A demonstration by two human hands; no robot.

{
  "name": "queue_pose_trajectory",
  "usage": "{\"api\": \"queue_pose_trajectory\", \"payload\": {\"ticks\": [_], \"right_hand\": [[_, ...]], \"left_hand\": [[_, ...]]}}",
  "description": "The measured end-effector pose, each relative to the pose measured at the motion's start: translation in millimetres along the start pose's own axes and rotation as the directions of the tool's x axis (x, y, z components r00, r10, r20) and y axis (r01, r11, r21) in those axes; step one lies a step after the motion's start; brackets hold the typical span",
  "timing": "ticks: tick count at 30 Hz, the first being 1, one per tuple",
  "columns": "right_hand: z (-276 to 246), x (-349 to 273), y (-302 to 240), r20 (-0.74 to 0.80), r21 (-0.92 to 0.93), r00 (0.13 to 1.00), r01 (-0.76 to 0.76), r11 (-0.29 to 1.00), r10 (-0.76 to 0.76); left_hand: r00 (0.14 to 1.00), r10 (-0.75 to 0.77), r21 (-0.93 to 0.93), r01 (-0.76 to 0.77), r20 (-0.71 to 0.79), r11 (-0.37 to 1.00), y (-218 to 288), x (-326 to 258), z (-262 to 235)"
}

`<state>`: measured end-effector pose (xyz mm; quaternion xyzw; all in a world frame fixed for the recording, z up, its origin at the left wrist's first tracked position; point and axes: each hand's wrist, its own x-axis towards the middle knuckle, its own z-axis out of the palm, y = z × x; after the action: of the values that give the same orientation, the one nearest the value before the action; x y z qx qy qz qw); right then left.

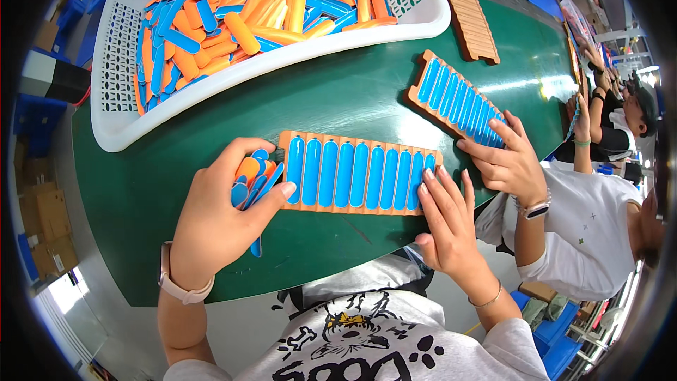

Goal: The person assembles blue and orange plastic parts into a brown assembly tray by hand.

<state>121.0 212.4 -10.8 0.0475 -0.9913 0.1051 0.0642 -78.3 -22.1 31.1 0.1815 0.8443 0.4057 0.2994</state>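
Snugly, my left hand (209, 204) curls around blue-and-orange strips (248, 168), likely to keep them bunched; my loosely open right hand (453, 231) touches the brown tray (331, 209), seemingly steadying it.

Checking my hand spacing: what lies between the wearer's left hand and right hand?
In the head view, a brown tray of blue strips lies between the left hand and the right hand.

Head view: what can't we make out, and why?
All head view:
Count of held pieces: overlap and the left hand hide some.
Near tray's lower right corner: under the right hand.
Far filled tray's right end: behind a co-worker's hand.
White basket's back rim: cut off by top edge.
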Motion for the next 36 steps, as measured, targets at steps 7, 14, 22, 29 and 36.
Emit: {"api": "queue_pose_trajectory", "payload": {"ticks": [7,14,22,29,36], "right_hand": [[9,3,8,-0.223,0.194,0.968,-0.074,0.978,0.117],[-14,26,20,-0.041,0.264,0.988,-0.133,0.955,0.148],[-24,-10,53,-0.140,0.236,0.903,-0.369,0.899,0.407],[-34,-27,89,-0.178,0.265,0.687,-0.656,0.707,0.704],[-41,68,125,-0.287,0.102,0.809,-0.506,0.857,0.512]], "left_hand": [[1.000,0.004,-0.054,-0.004,0.015,0.999,-7,5,-7],[0.991,-0.112,-0.246,0.128,0.080,0.961,1,4,-11],[0.974,-0.164,-0.515,0.221,0.155,0.828,2,6,-21],[0.957,-0.165,-0.660,0.285,0.239,0.696,1,7,-28],[0.984,-0.180,-0.781,0.126,0.017,0.612,-6,2,-25]]}}
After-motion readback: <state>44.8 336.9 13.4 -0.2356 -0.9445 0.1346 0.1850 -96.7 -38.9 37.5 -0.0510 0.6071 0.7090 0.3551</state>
